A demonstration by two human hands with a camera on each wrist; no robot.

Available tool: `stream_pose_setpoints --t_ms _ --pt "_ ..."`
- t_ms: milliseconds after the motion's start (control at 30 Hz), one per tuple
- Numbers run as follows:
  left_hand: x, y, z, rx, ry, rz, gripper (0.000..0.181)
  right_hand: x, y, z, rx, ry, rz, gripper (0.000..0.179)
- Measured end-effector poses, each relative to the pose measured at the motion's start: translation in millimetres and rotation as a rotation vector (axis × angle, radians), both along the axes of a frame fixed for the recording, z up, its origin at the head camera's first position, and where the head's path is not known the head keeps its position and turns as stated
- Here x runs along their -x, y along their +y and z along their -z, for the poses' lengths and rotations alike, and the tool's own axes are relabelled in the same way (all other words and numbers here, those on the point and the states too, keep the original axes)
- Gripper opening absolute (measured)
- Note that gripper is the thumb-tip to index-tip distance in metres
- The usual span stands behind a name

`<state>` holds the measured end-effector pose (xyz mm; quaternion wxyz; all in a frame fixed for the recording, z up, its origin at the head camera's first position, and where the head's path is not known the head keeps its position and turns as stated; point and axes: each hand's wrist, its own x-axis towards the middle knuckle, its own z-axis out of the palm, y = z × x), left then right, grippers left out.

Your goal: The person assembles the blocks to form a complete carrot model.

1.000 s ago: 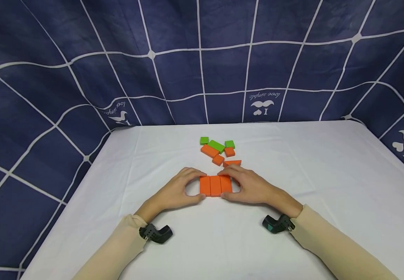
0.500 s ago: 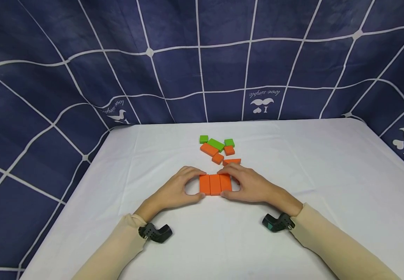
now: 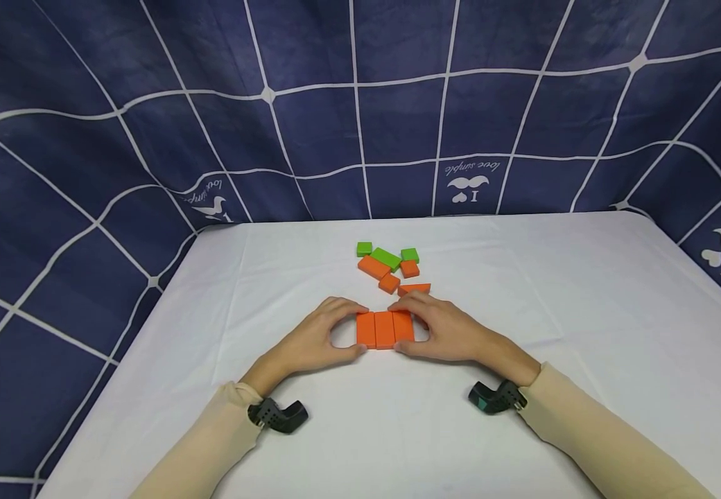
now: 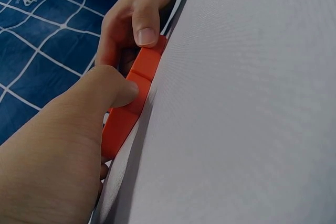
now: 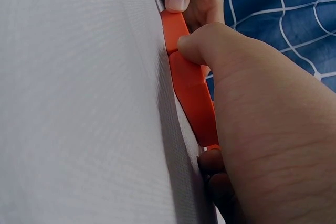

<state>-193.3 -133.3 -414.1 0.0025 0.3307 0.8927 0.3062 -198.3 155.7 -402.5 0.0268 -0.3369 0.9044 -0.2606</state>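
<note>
Three orange rectangular building blocks lie side by side on the white cloth in the head view: a left block (image 3: 365, 330), a middle block (image 3: 385, 330) and a right block (image 3: 403, 327). My left hand (image 3: 318, 337) pinches the left block, thumb at its near end and fingers at the far end. From the other side my right hand (image 3: 450, 334) grips the right block the same way. Both wrist views show the thumbs against the near faces of the orange row (image 4: 146, 64), whose far side is largely hidden by the hands.
Beyond the hands lies a loose group: an orange triangular block (image 3: 414, 289), an orange long block (image 3: 374, 267), small orange blocks (image 3: 389, 283), a green long block (image 3: 386, 259) and small green blocks (image 3: 365, 249). A dark blue checked curtain (image 3: 310, 132) hangs behind the white table (image 3: 385, 430).
</note>
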Motion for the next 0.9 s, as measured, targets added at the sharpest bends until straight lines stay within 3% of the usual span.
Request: stream_pose_setpoints --t_ms 633,900 --pt "-0.5 -0.6 -0.8 -0.005 -0.005 0.0 0.056 -0.3 -0.1 -3.8 0.004 0.008 -0.018 0.058" --pt "0.0 -1.1 -0.2 -0.009 0.013 0.004 0.056 6.8 5.0 -5.2 0.129 0.119 0.026 0.044"
